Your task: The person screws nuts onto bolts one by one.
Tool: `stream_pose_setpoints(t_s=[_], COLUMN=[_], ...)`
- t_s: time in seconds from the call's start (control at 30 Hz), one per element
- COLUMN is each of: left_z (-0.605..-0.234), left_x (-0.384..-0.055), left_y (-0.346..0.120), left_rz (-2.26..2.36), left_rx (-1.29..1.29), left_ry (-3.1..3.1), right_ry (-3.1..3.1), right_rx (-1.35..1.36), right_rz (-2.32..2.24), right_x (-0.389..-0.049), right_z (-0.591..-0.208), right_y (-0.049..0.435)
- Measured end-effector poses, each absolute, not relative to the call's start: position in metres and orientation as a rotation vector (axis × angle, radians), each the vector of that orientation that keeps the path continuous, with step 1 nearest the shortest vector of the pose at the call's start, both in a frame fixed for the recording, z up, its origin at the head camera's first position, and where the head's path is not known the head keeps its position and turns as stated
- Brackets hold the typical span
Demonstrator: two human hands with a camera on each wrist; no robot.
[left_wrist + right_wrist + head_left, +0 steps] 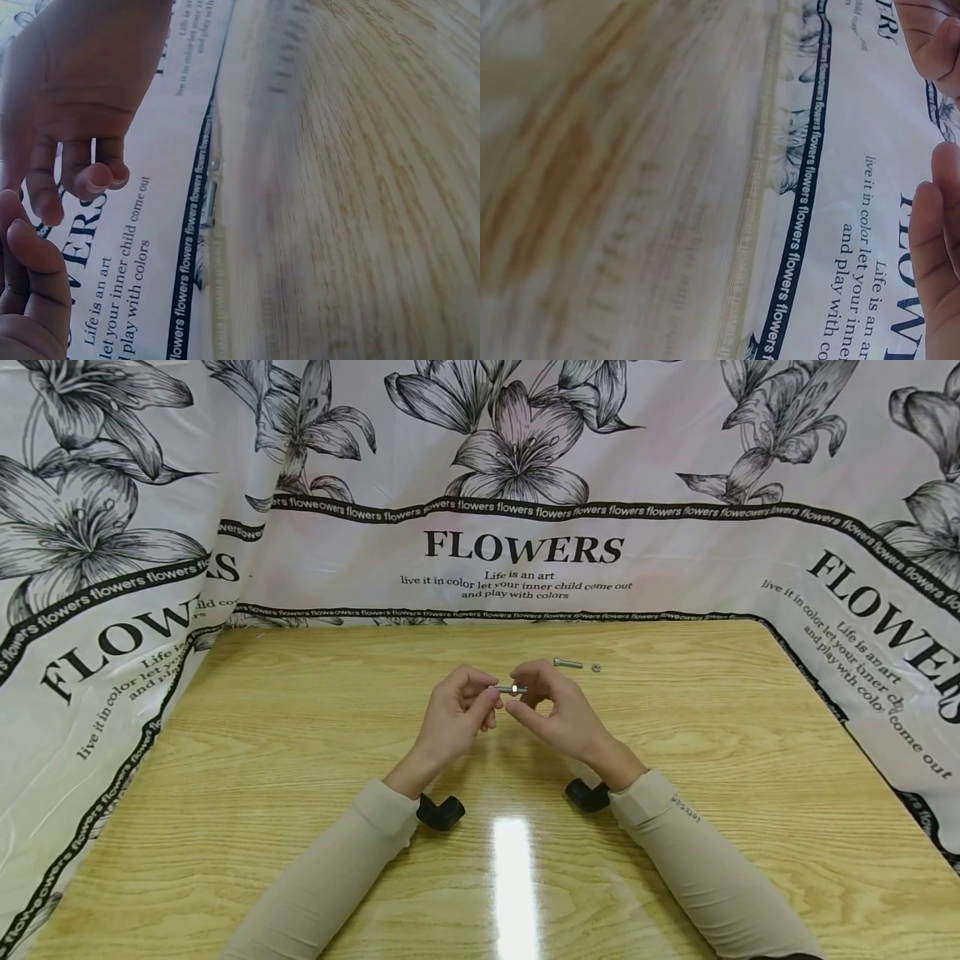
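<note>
Above the table, in the head view, my left hand (453, 710) pinches a metal bolt (504, 690) between thumb and forefinger. The bolt lies roughly level, its free end pointing right, with a shiny nut (514, 690) around it near that end. My right hand (562, 710) is just right of the nut, thumb and forefinger parted on either side of the bolt's end; no contact shows. The left wrist view shows the left hand (37, 277) below the right hand (82, 97). Neither wrist view shows the held bolt clearly.
Behind the right hand lie a second bolt (567, 663) and a loose nut (596, 668) on the wood-grain table (300, 718). A white flower-printed cloth (337, 560) encloses the back and sides. Black devices (441, 812) sit at both wrists.
</note>
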State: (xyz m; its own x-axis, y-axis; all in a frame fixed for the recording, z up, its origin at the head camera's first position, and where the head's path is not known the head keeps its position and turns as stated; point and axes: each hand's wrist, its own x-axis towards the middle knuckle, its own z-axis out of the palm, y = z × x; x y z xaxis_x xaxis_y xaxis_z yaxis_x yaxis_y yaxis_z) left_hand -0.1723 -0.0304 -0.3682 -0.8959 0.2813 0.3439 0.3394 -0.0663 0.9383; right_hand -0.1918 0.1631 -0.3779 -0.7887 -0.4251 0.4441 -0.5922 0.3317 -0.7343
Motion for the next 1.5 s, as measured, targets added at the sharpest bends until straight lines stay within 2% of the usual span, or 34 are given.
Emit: stream_pose_setpoints(t_s=[0.23, 0.47, 0.73, 0.9, 1.17, 1.5], left_z=[-0.354, -0.355, -0.354, -0.356, -0.379, -0.377], left_x=[-0.163, -0.163, -0.163, -0.165, -0.178, -0.177], left_y=[-0.03, -0.03, -0.031, -0.03, -0.03, -0.031], left_rz=[-2.145, -2.153, -2.152, -2.139, -2.144, -2.121], left_rx=[-0.697, -0.701, -0.711, -0.704, -0.709, -0.753], left_ry=[-2.117, -2.118, -2.117, -2.126, -2.11, -2.083], right_ry=[-2.414, -2.463, -2.407, -2.387, -2.439, -2.4], right_rx=[0.949, 0.904, 0.975, 0.975, 0.921, 0.989], right_rz=[1.454, 1.478, 1.467, 1.456, 1.471, 1.474], right_x=[-0.193, -0.192, -0.192, -0.193, -0.193, -0.19], right_z=[-0.38, -0.378, -0.38, -0.38, -0.379, -0.376], right_y=[0.162, 0.162, 0.163, 0.161, 0.162, 0.162])
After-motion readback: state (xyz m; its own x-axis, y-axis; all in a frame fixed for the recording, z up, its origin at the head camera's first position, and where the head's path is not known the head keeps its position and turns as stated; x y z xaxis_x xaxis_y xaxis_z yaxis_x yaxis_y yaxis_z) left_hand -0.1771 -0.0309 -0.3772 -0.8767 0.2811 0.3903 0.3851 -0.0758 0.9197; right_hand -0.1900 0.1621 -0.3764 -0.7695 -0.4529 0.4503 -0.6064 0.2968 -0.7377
